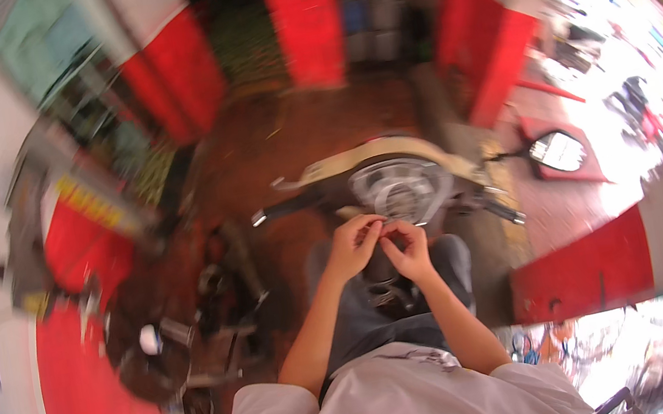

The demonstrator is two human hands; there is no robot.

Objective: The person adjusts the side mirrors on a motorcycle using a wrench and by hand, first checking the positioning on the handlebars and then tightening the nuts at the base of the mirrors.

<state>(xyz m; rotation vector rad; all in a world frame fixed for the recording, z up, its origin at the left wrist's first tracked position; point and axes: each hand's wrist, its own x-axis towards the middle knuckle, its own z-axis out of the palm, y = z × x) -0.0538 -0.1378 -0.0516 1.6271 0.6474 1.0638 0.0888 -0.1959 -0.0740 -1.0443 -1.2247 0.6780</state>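
Observation:
My left hand [351, 247] and my right hand [405, 249] meet just below a scooter's dashboard [400, 179], fingertips pinched together on something too small to make out. The scooter's front has a cream handlebar cover [326, 169], a black left grip [287, 208] and a right grip [501, 207]. A mirror [556, 152] sticks out on a stalk at the right. My legs in grey trousers are on either side below my hands, in front of the scooter's dark middle. The picture is slightly blurred.
Dark metal parts and equipment [171, 338] crowd the lower left, beside a red-and-white wall [92, 380]. Red-and-white pillars [305, 31] stand ahead. A reddish floor [269, 131] lies beyond the handlebar. Several motorbikes [638, 110] stand in bright light at the right.

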